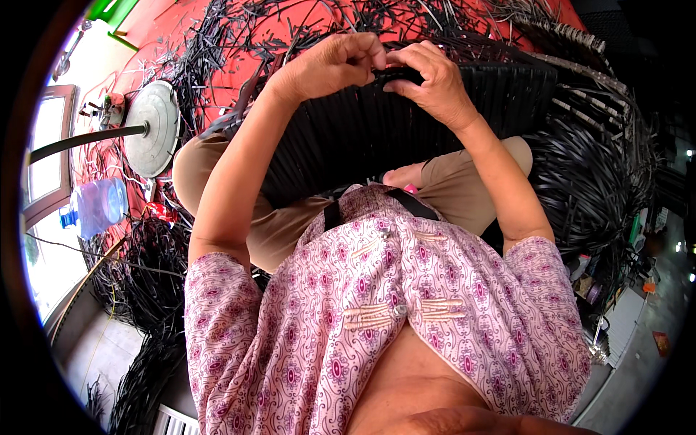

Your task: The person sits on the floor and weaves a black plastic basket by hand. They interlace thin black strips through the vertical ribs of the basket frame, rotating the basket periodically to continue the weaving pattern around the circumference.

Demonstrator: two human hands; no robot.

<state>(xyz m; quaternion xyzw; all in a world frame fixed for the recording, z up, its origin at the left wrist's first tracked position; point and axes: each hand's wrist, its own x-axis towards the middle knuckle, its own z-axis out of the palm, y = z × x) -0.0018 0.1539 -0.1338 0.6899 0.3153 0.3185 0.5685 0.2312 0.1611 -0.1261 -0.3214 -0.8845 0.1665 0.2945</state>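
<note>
A large black basket-like piece, made of flat strips set side by side, stands across my lap between my bent knees. Both hands are at its far upper edge, almost touching each other. My left hand is closed, thumb and fingers pinched together; whatever lies between them is too small to make out. In my right hand, the fingers and thumb curl around a black strip at that edge. Part of the edge is hidden behind the hands.
Loose black strips litter the red mat ahead. A big strip bundle lies at right, another at left. A round grey base with a pole and a clear bluish bottle stand left.
</note>
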